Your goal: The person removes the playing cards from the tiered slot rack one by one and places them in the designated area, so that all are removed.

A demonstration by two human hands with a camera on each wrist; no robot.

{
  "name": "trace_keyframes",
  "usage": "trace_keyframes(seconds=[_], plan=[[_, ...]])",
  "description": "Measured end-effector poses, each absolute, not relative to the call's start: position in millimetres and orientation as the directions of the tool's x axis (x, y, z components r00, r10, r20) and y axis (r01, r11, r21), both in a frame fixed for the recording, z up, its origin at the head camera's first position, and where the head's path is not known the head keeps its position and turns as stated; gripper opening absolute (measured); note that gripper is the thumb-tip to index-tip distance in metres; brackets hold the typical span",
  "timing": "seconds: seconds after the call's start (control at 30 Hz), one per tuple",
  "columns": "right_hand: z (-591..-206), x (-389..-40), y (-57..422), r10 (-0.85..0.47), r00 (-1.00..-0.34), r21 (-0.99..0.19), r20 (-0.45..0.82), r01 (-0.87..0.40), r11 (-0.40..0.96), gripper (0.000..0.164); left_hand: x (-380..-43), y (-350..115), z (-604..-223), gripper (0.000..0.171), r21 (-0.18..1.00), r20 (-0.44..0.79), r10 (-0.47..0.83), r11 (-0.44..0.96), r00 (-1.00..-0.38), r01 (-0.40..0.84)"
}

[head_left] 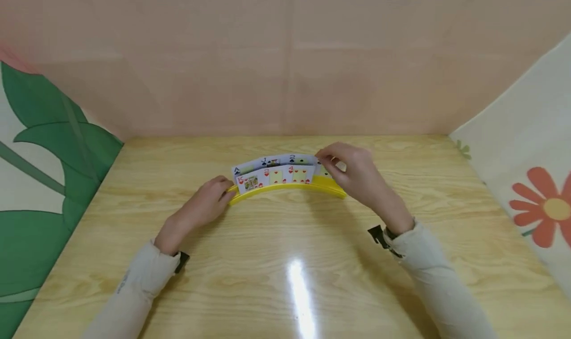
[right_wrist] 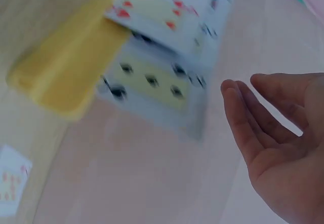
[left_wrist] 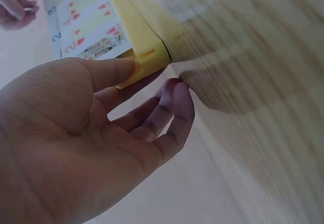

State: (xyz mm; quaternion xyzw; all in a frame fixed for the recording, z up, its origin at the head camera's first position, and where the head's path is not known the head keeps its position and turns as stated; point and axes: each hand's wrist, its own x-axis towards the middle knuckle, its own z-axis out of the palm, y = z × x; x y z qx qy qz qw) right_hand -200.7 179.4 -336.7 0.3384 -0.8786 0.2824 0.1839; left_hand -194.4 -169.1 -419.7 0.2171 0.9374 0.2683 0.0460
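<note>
A curved yellow card holder (head_left: 278, 186) stands on the table with playing cards in two rows. Hearts are in front, including a king (head_left: 251, 182); spades stand behind, including a jack (head_left: 270, 162). My left hand (head_left: 208, 198) grips the holder's left end, thumb on the near side and index finger behind. At the right end, my right hand (head_left: 357, 173) is beside the top of a spade card (right_wrist: 150, 82). The right wrist view shows that hand apart from the card, with a gap between thumb and fingers and nothing in it.
The light wooden table (head_left: 250, 269) meets a pinkish back wall (head_left: 285, 81). Another red-pipped card (right_wrist: 11, 183) shows at the lower left of the right wrist view. Flower-patterned panels (head_left: 548, 205) flank the table.
</note>
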Motion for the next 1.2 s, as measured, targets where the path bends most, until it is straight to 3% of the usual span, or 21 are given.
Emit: trace_keyframes(seconds=[0.27, 0.63, 1.2], plan=[[-363, -201, 159, -0.546, -0.646, -0.255, 0.534, -0.738, 0.624, 0.01, -192, -166, -419, 0.031, 0.523, 0.011, 0.435, 0.765, -0.9, 0.376], [-368, -206, 156, -0.57, -0.617, -0.194, 0.542, -0.753, 0.629, 0.012, -192, -170, -419, 0.031, 0.527, 0.03, 0.429, 0.761, -0.903, 0.379], [-374, -206, 153, -0.61, -0.643, -0.174, 0.463, -0.74, 0.649, 0.011, -193, -170, -421, 0.03, 0.52, 0.046, 0.428, 0.761, -0.902, 0.388]])
